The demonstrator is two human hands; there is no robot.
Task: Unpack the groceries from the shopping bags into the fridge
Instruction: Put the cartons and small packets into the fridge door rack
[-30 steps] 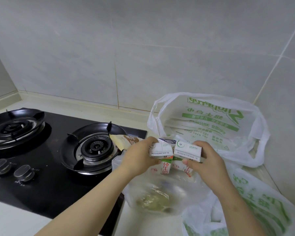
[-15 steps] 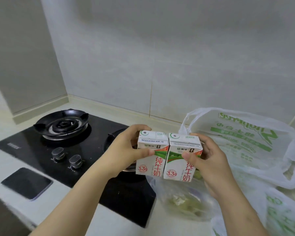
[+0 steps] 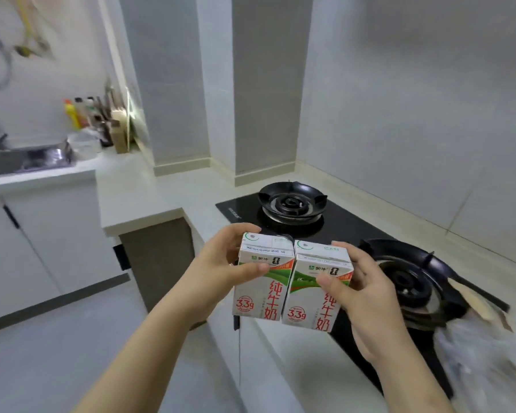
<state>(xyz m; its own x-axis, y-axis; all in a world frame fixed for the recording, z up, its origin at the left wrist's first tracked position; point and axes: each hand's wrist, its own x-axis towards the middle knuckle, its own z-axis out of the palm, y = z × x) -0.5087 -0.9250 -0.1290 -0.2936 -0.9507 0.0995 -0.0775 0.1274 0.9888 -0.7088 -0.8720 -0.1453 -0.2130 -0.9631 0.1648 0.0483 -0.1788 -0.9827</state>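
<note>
- The left hand point(image 3: 212, 269) grips the left milk carton point(image 3: 262, 296), thumb across the front and fingers curled round the far side. The right hand point(image 3: 367, 296) grips the right milk carton point(image 3: 301, 305) the same way. Both cartons are upright and side by side with their edges touching, held in the air over the counter edge by the gas hob point(image 3: 349, 228).
- Likely slip: each carton is held by one hand only, high on its body. A turn toward the fridge (which is out of view) could let one twist loose and fall to the floor. Squeezing harder may buckle the thin card.
- Both fronts read 纯牛奶 in red, running downward, with "3.3g" in a red ring. A small green logo seems to read 蒙牛. The left carton's date code is too blurred to trust.
- A shopping bag point(image 3: 477, 362) lies at the right, smeared by motion, and a trailing elbow could drag it.
- The hob's small badge can't be read.
- The bottles point(image 3: 79, 113) near the sink point(image 3: 27, 162) are blurred, so their labels can't be read.
</note>
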